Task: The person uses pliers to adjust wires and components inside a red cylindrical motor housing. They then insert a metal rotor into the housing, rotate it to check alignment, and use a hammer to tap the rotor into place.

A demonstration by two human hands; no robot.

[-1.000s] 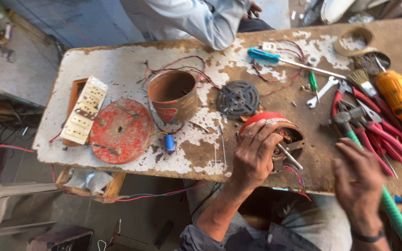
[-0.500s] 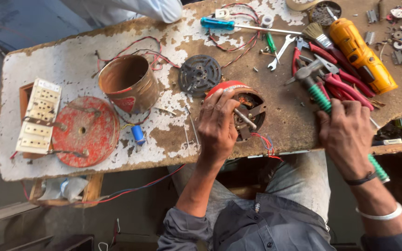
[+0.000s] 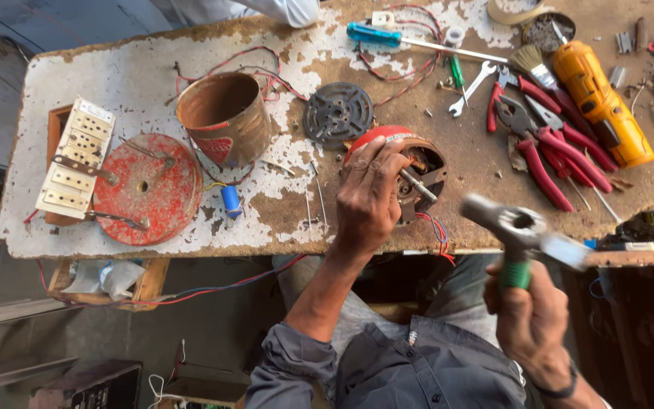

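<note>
My left hand (image 3: 370, 195) rests on top of a red round motor housing (image 3: 418, 163) at the bench's front edge, fingers curled over its rim; a metal shaft sticks out of its open side. Red and blue wires hang below it. My right hand (image 3: 530, 318) is raised in front of the bench, gripping the green handle of a hammer (image 3: 520, 231), whose metal head is blurred by motion just right of the motor.
On the worn bench (image 3: 115, 76) stand a rusty tin can (image 3: 225, 117), a red round cover (image 3: 145, 189), a white switch board (image 3: 77, 155), a dark perforated disc (image 3: 337, 113), a blue screwdriver (image 3: 387, 36), red pliers (image 3: 546, 155) and an orange tool (image 3: 603, 102). Another person's sleeve (image 3: 281, 9) shows at the top.
My right hand has taken the green-handled hammer off the bench and lifted it toward the motor. My left hand has stayed on the red motor housing.
</note>
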